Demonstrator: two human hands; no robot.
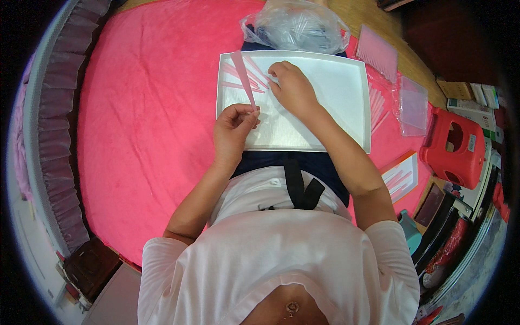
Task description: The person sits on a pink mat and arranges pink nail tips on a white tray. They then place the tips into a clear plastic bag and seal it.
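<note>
A white shallow tray [308, 140] lies across the person's lap. Over its left part, my left hand [235, 126] pinches the narrow lower end of a fanned bundle of thin pink sticks or strips [243, 79]; their exact kind is unclear. Several slim pink pieces [243, 86] lie on the tray's upper left, behind that bundle. My right hand [290, 83] is above the tray's middle, fingers curled beside the tip of one pink piece [256, 67]. Whether its fingers hold that piece cannot be told.
A clear plastic bag [298, 28] of transparent items is beyond the tray. Right of it are pink packs [378, 53], loose pink pieces [377, 107], an orange-edged box [400, 176] and a red plastic stool [455, 146]. A pink blanket [162, 122] spreads underneath.
</note>
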